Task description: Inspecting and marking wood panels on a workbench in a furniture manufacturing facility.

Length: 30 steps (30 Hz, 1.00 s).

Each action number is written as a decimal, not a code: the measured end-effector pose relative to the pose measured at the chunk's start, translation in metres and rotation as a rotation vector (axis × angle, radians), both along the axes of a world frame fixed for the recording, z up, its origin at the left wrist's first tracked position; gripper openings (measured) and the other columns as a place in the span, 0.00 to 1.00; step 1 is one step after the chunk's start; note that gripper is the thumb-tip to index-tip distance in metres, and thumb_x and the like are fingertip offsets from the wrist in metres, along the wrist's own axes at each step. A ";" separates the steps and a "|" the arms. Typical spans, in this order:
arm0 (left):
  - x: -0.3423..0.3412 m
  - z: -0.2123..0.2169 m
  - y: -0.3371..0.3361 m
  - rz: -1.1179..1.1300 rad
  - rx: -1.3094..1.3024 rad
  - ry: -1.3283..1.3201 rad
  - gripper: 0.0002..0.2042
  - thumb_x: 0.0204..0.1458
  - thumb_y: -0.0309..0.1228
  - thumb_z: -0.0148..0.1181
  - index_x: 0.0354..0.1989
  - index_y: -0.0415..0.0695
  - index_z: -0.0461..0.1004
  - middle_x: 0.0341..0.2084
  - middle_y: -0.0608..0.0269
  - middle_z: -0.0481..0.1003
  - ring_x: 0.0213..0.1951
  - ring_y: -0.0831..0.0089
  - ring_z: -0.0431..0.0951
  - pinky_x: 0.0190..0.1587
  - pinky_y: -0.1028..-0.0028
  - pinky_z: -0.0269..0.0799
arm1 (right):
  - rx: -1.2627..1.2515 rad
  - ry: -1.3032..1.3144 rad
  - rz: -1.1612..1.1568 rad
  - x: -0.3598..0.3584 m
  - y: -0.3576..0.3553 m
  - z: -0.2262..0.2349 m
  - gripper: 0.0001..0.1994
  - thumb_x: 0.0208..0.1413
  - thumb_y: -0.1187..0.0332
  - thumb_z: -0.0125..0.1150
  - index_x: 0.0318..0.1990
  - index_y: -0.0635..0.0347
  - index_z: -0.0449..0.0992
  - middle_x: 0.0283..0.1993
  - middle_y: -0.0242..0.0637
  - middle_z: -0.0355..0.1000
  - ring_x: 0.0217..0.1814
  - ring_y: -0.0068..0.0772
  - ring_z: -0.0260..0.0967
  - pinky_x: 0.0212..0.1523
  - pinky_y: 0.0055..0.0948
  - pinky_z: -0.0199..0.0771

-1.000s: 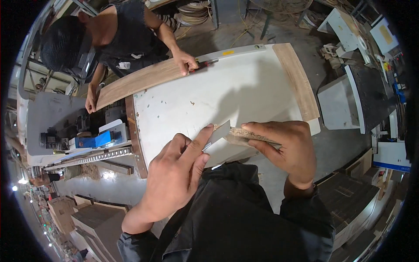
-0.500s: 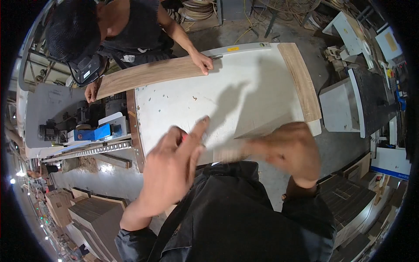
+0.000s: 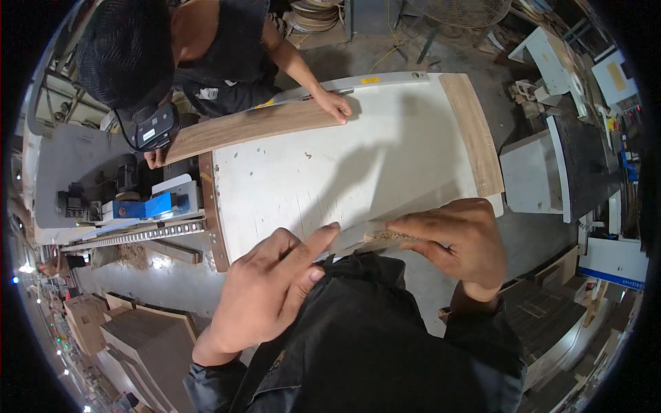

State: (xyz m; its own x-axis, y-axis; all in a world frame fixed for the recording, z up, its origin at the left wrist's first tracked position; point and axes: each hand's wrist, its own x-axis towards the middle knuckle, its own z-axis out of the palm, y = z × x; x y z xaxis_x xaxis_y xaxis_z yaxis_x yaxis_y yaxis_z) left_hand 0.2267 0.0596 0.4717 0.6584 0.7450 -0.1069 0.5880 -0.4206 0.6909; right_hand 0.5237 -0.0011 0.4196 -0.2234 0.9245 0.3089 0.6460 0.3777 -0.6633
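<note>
My right hand (image 3: 458, 241) pinches a small piece of particleboard (image 3: 385, 237) between thumb and fingers, its rough chip edge turned up. Close to the other end of that piece is my left hand (image 3: 265, 286), curled, with the index finger stretched toward it. What the left hand holds is hidden now; something red showed in it earlier. Both hands are over the near edge of a white panel (image 3: 289, 179). Across from me, a co-worker's hand (image 3: 335, 107) presses on a wood-grain plank (image 3: 258, 128) lying along the panel's far side.
A second wood-grain strip (image 3: 474, 134) lies at the panel's right end. A metal level-like bar (image 3: 385, 78) runs along the far edge. Machinery with a blue part (image 3: 144, 206) stands left. Stacked dark boards (image 3: 540, 310) are at right, cartons (image 3: 89, 320) at lower left.
My left hand has come lower and its index finger now points at the particleboard piece, which has tilted its edge up. The co-worker's hand and plank have shifted slightly right.
</note>
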 end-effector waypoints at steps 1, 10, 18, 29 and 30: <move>-0.001 0.001 -0.001 -0.031 0.009 0.020 0.22 0.66 0.32 0.61 0.69 0.49 0.75 0.32 0.56 0.72 0.30 0.57 0.78 0.38 0.60 0.77 | 0.012 -0.015 -0.009 -0.001 0.002 0.002 0.22 0.51 0.69 0.78 0.55 0.38 0.87 0.40 0.32 0.88 0.31 0.25 0.84 0.36 0.28 0.86; -0.006 -0.003 -0.009 -0.014 0.051 0.015 0.23 0.63 0.30 0.63 0.68 0.48 0.76 0.31 0.53 0.70 0.30 0.54 0.75 0.37 0.58 0.73 | 0.032 -0.074 -0.024 -0.010 0.002 0.002 0.23 0.52 0.68 0.77 0.57 0.37 0.87 0.40 0.32 0.88 0.33 0.26 0.85 0.36 0.29 0.85; -0.009 -0.001 -0.008 -0.016 0.044 0.072 0.22 0.64 0.33 0.62 0.68 0.48 0.76 0.30 0.53 0.70 0.31 0.52 0.75 0.37 0.56 0.73 | 0.060 -0.049 -0.007 -0.014 0.003 0.001 0.22 0.54 0.66 0.77 0.58 0.37 0.86 0.41 0.30 0.88 0.34 0.24 0.85 0.39 0.29 0.87; -0.011 -0.005 -0.009 -0.040 0.107 0.166 0.23 0.67 0.36 0.61 0.71 0.55 0.74 0.32 0.58 0.69 0.30 0.59 0.78 0.36 0.60 0.77 | 0.043 -0.066 0.020 -0.015 0.002 0.000 0.21 0.54 0.66 0.76 0.57 0.38 0.86 0.42 0.32 0.88 0.36 0.26 0.86 0.42 0.31 0.91; -0.011 -0.006 -0.009 -0.034 0.123 0.165 0.23 0.67 0.36 0.61 0.71 0.55 0.74 0.32 0.58 0.69 0.30 0.59 0.78 0.36 0.60 0.77 | 0.044 -0.065 0.021 -0.015 0.002 0.000 0.21 0.54 0.66 0.76 0.57 0.38 0.86 0.42 0.32 0.88 0.36 0.26 0.86 0.42 0.31 0.91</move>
